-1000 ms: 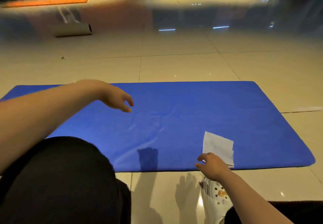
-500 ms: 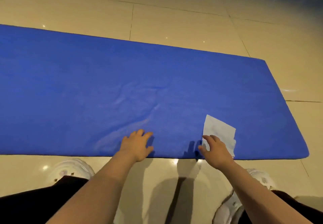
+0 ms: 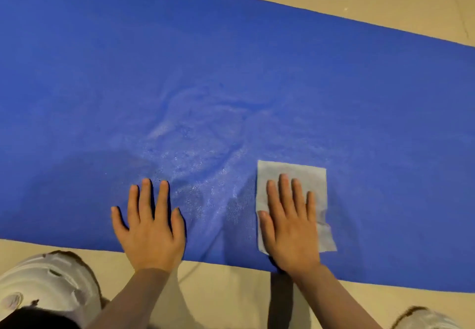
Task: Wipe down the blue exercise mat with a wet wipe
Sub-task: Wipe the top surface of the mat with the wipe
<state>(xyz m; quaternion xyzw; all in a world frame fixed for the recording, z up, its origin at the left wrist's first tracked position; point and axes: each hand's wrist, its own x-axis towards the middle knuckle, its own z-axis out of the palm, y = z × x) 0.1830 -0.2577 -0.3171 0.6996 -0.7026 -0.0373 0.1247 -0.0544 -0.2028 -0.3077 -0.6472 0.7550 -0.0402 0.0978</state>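
Wipe flat on mat, near its front edge, pinned under right hand, fingers straight and close together, tips short of wipe's far edge. Left hand flat on bare mat beside it, fingers straight, slightly spread. Damp sheen beyond and between both sets of fingertips. Tiled floor and white shoe behind wrists.

Flat right hand on wipe, blue mat
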